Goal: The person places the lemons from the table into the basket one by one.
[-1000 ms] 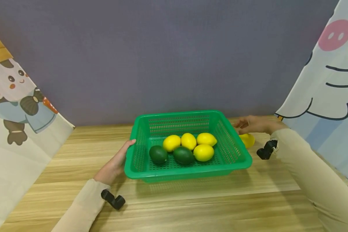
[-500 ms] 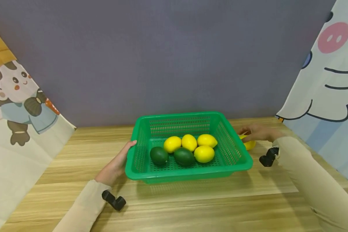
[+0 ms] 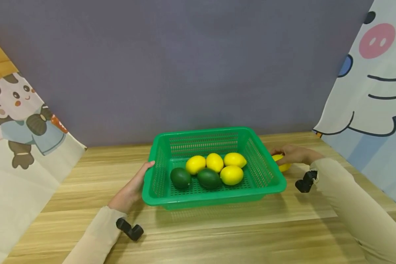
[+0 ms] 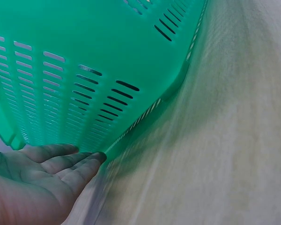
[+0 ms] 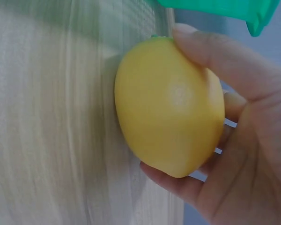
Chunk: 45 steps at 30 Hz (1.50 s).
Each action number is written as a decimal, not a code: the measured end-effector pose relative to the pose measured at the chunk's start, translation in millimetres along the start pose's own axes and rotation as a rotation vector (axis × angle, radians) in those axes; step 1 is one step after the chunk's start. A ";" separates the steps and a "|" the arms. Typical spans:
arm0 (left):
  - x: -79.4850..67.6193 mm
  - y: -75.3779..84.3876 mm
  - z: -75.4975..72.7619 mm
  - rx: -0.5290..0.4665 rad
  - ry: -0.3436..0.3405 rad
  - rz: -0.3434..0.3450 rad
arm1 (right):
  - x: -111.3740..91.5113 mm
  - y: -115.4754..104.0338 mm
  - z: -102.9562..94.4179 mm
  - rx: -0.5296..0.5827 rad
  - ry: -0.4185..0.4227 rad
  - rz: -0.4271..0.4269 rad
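Note:
A green plastic basket (image 3: 214,197) holds several yellow lemons (image 3: 232,175) and two dark green avocados (image 3: 209,178). At its left side, my left hand (image 3: 135,186) has the thumb over the rim, while its fingers (image 4: 68,168) stretch against the slotted outer wall. My right hand (image 3: 295,154) is beyond the basket's right side, gripping another lemon (image 5: 168,108). Thumb and fingers wrap that lemon in the right wrist view, its stem end by the thumb and its side close to the wood.
The basket stands on a wooden table (image 3: 217,238) against a grey backdrop (image 3: 198,66). Cartoon-printed cloths flank the table, a monkey figure (image 3: 23,110) at left and a pig figure (image 3: 376,73) at right.
My right hand has come down over the lemon beside the basket, and its fingers have closed round it. The left hand and the basket stay almost where they were.

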State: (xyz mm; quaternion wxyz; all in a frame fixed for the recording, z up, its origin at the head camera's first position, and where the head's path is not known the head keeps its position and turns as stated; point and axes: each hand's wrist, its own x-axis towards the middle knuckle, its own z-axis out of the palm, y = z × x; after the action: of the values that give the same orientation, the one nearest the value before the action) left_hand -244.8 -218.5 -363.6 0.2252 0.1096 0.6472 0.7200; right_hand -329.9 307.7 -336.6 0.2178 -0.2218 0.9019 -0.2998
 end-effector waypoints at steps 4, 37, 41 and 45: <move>0.6 -0.3 -0.6 -0.004 -0.002 -0.003 | 1.6 3.3 2.1 0.042 -0.014 -0.019; 0.0 -1.9 -1.6 0.012 0.022 -0.035 | -13.4 -21.6 -3.4 -0.068 0.189 -0.099; -0.3 -1.9 -1.2 0.030 0.030 -0.034 | -18.2 -33.5 -12.1 -0.130 0.253 -0.118; 0.3 -2.2 -0.9 0.029 0.035 -0.033 | -24.8 -43.7 -21.9 -0.205 0.334 -0.110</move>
State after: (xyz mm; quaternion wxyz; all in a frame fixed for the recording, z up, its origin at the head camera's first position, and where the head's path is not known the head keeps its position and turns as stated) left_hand -245.0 -219.0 -365.9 0.2242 0.0897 0.6633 0.7083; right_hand -309.6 299.1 -286.4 0.0248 -0.2389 0.9378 -0.2506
